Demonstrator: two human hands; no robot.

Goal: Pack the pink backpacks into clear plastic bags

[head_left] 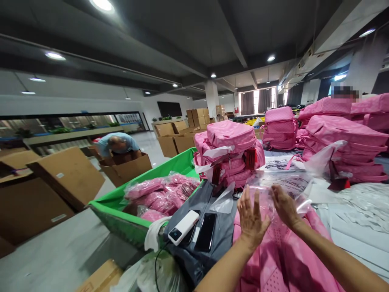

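Note:
A pink backpack (273, 259) lies right in front of me, its straps and perforated padding facing up. Clear plastic bag film (261, 182) covers its far end. My left hand (251, 219) rests on the film with its fingers spread. Beside it, my right hand (284, 206) has its fingers bent together at the film and seems to pinch it; the fingertips are partly hidden. Just beyond stands a stack of pink backpacks (232, 134) with white tissue and dark tags hanging from it.
Left of the table stands a green bin (105, 207) holding bagged pink backpacks (161, 194). A white power bank (184, 227) and a black phone (206, 232) lie on dark cloth. More backpacks (343, 138) are piled at right. A person (118, 144) bends over a carton (130, 168).

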